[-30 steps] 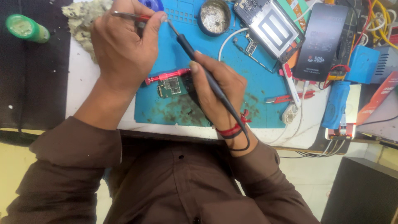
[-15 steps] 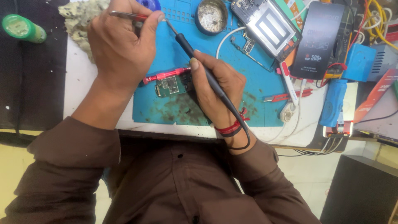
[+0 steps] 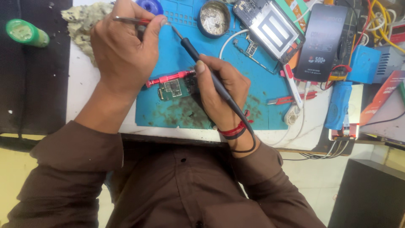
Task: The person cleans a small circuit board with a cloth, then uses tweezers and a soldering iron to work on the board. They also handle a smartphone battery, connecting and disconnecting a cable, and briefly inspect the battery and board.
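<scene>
soldering iron (image 3: 198,52), a slim black rod with a cord trailing off its back end, lies slanted across the blue mat (image 3: 261,90); the right hand (image 3: 221,95) is closed around its shaft like a pen, a red thread band at the wrist. its metal tip points up toward the left hand (image 3: 124,50), whose fingers are pinched together on thin metal tweezers (image 3: 126,20) held level above the mat. a small green circuit board (image 3: 174,88) lies flat on the mat between the two hands, just beside the right thumb, with a red-handled tool (image 3: 168,78) lying along its upper edge. the mat is rubbery and stained dark brown near its front edge. a round metal tin (image 3: 214,17) with greyish residue sits at the mat's top, an opened phone (image 3: 270,28) with a shiny rectangular plate near it. a crumpled, spongy beige cloth (image 3: 82,21) rests on the white surface (image 3: 82,90) by the left hand, a green cylinder (image 3: 26,33) well apart.
</scene>
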